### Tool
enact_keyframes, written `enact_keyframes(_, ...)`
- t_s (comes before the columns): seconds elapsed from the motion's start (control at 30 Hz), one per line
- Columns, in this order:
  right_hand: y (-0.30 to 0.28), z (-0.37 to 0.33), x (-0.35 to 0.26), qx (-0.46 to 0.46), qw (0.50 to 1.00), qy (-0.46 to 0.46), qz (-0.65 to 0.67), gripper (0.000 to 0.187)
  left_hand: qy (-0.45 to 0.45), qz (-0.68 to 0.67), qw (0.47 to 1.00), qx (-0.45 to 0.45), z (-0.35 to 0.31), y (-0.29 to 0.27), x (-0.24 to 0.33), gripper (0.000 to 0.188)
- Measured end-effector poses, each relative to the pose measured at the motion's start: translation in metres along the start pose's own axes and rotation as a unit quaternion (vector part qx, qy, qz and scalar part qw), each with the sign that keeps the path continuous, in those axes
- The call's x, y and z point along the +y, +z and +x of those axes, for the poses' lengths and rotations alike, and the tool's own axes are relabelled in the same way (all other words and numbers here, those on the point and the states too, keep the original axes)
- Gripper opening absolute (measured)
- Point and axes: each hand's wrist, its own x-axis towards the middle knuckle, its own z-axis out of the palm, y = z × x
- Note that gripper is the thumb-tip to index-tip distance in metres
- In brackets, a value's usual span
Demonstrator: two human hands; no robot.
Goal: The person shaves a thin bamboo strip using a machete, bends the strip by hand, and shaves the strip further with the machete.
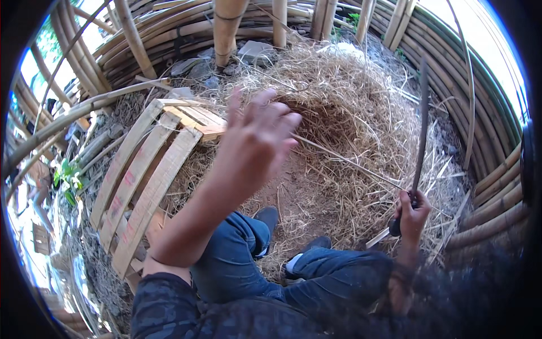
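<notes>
My left hand [259, 129] is raised over the middle of the view, a little blurred, with its fingers apart and loosely bent. Closed around the dark handle of a machete [423, 124] is my right hand [414, 213], low on the right. The long, dark, narrow blade points up and away. A thin bamboo strip [350, 161] runs slantwise from behind my left hand to the fingers of my right, where it meets the machete. Whether my left hand touches the strip's far end is hidden.
A slatted wooden crate [147, 175] stands tilted at my left. Dry straw [339, 85] covers much of the ground ahead, around a patch of bare dirt [288, 192]. Bamboo walls [480, 85] curve around, with stones [257, 52] by a thick post [227, 28].
</notes>
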Motion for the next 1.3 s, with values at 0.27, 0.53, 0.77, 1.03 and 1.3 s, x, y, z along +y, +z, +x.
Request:
enact_keyframes(0.27, -0.043, -0.003, 0.041, 0.022, 0.999, 0.029, 0.026, 0.018, -0.019, 0.029, 0.997, 0.065, -0.008, -0.016, -0.034, 0.013)
enact_keyframes(0.53, -0.067, -0.003, 0.068, 0.06, 0.994, 0.046, 0.076, 0.017, -0.024, -0.038, 0.999, 0.018, -0.015, -0.011, -0.042, 0.012)
enact_keyframes(0.77, -0.069, -0.002, 0.074, 0.065, 0.992, 0.077, 0.079, 0.02, 0.002, -0.034, 0.999, 0.02, -0.016, -0.012, -0.037, 0.01)
enact_keyframes(1.03, -0.07, -0.001, 0.069, 0.066, 0.993, 0.069, 0.065, 0.02, -0.013, -0.026, 0.999, 0.02, -0.017, -0.008, -0.036, 0.01)
enact_keyframes(1.3, -0.069, -0.005, 0.023, 0.156, 0.985, 0.046, -0.054, 0.017, -0.024, -0.274, 0.944, -0.183, -0.007, 0.016, 0.007, 0.036)
